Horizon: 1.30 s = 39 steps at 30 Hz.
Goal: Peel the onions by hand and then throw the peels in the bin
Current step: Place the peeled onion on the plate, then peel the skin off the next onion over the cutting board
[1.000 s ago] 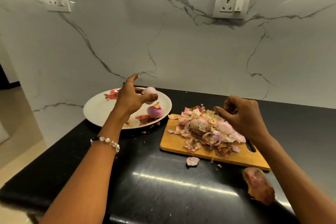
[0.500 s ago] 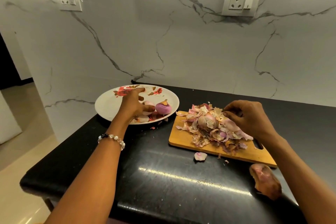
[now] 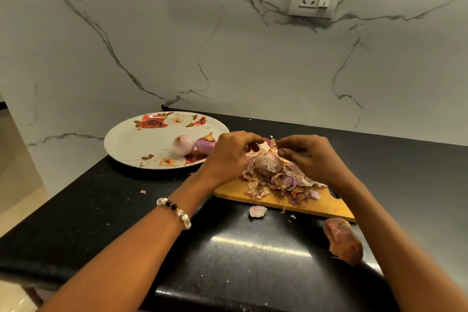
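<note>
Left arm: your bare forearm [image 3: 141, 243] reaches from the lower left up toward the middle, with a beaded bracelet [image 3: 174, 211] round the wrist.
Left hand: your left hand [image 3: 231, 153] is seen from the back, knuckles up, fingers curled downward and inward toward the other hand; whether they pinch anything cannot be told.
Right arm: your bare forearm [image 3: 395, 238] comes in from the lower right, angled up and leftward.
Right hand: your right hand [image 3: 307, 157] is arched, fingers bent, thumb [image 3: 287, 153] pointing left, fingertips close to your left hand's.
</note>
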Available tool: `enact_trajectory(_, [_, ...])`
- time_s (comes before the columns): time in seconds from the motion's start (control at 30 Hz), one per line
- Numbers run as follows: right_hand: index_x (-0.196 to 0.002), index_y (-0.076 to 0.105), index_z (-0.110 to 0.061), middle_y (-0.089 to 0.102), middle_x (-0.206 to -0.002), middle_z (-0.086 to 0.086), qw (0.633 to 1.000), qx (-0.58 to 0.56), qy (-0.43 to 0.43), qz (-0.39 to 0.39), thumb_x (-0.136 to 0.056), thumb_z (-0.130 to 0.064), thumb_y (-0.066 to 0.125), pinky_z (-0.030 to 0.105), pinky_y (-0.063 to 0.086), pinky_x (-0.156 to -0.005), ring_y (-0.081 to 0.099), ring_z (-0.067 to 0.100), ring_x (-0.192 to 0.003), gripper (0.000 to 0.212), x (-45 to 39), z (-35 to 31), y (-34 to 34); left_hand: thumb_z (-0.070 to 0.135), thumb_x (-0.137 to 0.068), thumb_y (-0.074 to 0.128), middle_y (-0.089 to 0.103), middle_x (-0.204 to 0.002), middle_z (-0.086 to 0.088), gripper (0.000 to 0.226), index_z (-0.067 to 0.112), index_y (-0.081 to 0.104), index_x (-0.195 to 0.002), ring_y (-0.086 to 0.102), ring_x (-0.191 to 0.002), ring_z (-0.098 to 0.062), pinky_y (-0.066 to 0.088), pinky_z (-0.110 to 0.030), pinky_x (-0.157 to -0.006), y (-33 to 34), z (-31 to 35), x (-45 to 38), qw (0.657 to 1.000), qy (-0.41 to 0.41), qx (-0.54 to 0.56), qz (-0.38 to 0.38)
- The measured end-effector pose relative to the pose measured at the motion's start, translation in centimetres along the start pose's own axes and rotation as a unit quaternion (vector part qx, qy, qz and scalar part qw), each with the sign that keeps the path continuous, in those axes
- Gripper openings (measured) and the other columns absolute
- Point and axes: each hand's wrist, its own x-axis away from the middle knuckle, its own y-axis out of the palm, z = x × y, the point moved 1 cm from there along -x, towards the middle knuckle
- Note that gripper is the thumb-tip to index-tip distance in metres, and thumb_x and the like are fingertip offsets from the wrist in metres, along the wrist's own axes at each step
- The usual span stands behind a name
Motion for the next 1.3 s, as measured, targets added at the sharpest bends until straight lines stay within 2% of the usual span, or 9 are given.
enact_trajectory(0.17, [-0.139, 0.051, -0.023, 0.065, -0.125, 0.0, 0.994, 0.026, 0.024, -0.106, -0.082, -0.032, 0.076, 0.033, 0.048, -0.1, 0.059, 0.015, -0.114, 0.063, 0.2, 0.0, 0.7, -0.006, -0.089, 0.05, 0.063, -0.123, -0.008, 0.054, 0.014, 0.047, -0.139, 0.052, -0.114, -0.021, 0.037, -0.017, -0.089, 1.3, 0.0, 0.0, 0.996, -0.031, -0.026, -0.078])
enact_trajectory(0.43, [-0.125, 0.064, -0.018, 0.071, -0.108, -0.002, 0.999, -0.037, 0.008, -0.029, -0.077, -0.022, 0.081, 0.027, 0.055, -0.088, 0.065, 0.008, -0.095, 0.052, 0.2, 0.3, 0.6, 0.026, -0.084, 0.071, 0.05, -0.138, -0.009, 0.077, 0.019, 0.03, -0.148, 0.041, -0.127, -0.022, 0.032, -0.035, -0.108, 2.3, -1.2, -0.7, 0.982, -0.029, -0.083, -0.17])
enact_trajectory(0.63, [-0.123, 0.067, -0.013, 0.072, -0.11, 0.002, 0.989, -0.15, 0.006, 0.004, -0.08, -0.013, 0.077, 0.04, 0.058, -0.088, 0.069, 0.014, -0.101, 0.044, -0.1, 0.8, 0.6, 0.022, -0.076, 0.078, 0.059, -0.126, -0.011, 0.073, 0.014, 0.044, -0.141, 0.051, -0.116, -0.023, 0.042, -0.044, -0.1, 2.6, -1.3, -1.2, 0.998, -0.017, -0.012, -0.054])
enact_trajectory(0.77, [-0.122, 0.067, -0.01, 0.073, -0.11, 0.003, 0.978, -0.207, 0.012, 0.013, -0.077, -0.023, 0.073, 0.043, 0.057, -0.09, 0.069, 0.015, -0.103, 0.046, 0.0, 0.5, 0.9, 0.021, -0.072, 0.081, 0.06, -0.125, -0.01, 0.071, 0.012, 0.051, -0.136, 0.05, -0.117, -0.021, 0.042, -0.044, -0.1, 2.6, -0.9, -1.0, 0.999, -0.027, 0.019, -0.026])
enact_trajectory(0.97, [-0.124, 0.063, -0.005, 0.072, -0.112, 0.007, 0.954, -0.298, 0.016, 0.032, -0.09, -0.005, 0.061, 0.029, 0.057, -0.086, 0.069, 0.018, -0.105, 0.035, -0.1, 0.1, 0.7, 0.046, -0.069, 0.072, 0.062, -0.123, -0.009, 0.071, 0.008, 0.058, -0.128, 0.052, -0.115, -0.019, 0.047, -0.038, -0.097, 2.2, -0.3, -1.1, 0.999, -0.006, 0.026, 0.035])
enact_trajectory(1.03, [-0.123, 0.065, -0.003, 0.072, -0.112, 0.01, 0.938, -0.343, 0.037, 0.035, -0.094, -0.008, 0.055, 0.031, 0.057, -0.087, 0.069, 0.022, -0.105, 0.031, -0.1, 0.3, 0.3, 0.049, -0.07, 0.069, 0.064, -0.119, -0.007, 0.068, 0.011, 0.06, -0.125, 0.055, -0.111, -0.02, 0.048, -0.045, -0.094, 2.2, 0.0, -1.1, 0.998, -0.006, 0.032, 0.048])
enact_trajectory(1.13, [-0.118, 0.068, -0.005, 0.072, -0.111, 0.009, 0.968, -0.245, 0.028, 0.048, -0.093, -0.001, 0.057, 0.03, 0.056, -0.09, 0.069, 0.019, -0.104, 0.028, -0.3, 0.9, -0.3, 0.052, -0.071, 0.067, 0.064, -0.119, -0.007, 0.068, 0.014, 0.059, -0.127, 0.055, -0.109, -0.02, 0.047, -0.049, -0.092, 2.2, 0.0, -1.1, 0.997, -0.025, 0.039, 0.057])
enact_trajectory(1.23, [-0.124, 0.065, -0.01, 0.067, -0.122, 0.004, 0.999, -0.013, 0.025, 0.046, -0.089, 0.014, 0.054, 0.006, 0.045, -0.089, 0.062, 0.017, -0.117, 0.044, -0.3, 1.5, -0.8, 0.043, -0.072, 0.078, 0.062, -0.122, -0.006, 0.069, 0.015, 0.057, -0.131, 0.053, -0.113, -0.017, 0.046, -0.042, -0.096, 1.9, -0.4, -1.4, 0.996, -0.041, 0.041, 0.065])
enact_trajectory(1.3, [-0.129, 0.062, -0.01, 0.063, -0.13, 0.005, 0.996, 0.058, 0.036, 0.051, -0.086, 0.017, 0.052, 0.004, 0.041, -0.086, 0.06, 0.02, -0.119, 0.052, -0.3, 1.6, -1.1, 0.036, -0.072, 0.081, 0.06, -0.127, -0.005, 0.071, 0.016, 0.053, -0.134, 0.051, -0.117, -0.017, 0.044, -0.031, -0.097, 1.8, -0.7, -1.5, 0.996, -0.045, 0.038, 0.071])
